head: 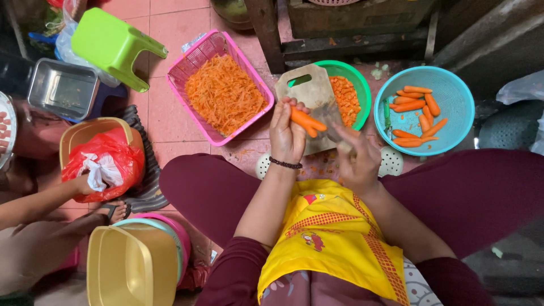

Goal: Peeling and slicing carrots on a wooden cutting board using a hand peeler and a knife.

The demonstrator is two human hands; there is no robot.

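Note:
My left hand [287,133] grips two peeled carrots [306,121] and holds them over a worn wooden cutting board [310,90]. My right hand [356,158] is closed on something at the board's near edge; the object is blurred and mostly hidden by the fingers. The board rests across a green bowl [357,79] that holds cut carrot pieces [344,99]. A teal colander [453,93] on the right holds several whole peeled carrots and a green peeler. A pink basket [201,54] on the left is full of shredded carrot [225,93].
Another person's arm [39,201] reaches to a red plastic bag [116,153] in a tan bucket at left. A green stool [110,42], a metal tray [61,88] and stacked yellow tubs [130,266] stand around. A dark wooden frame [266,28] is behind the bowls.

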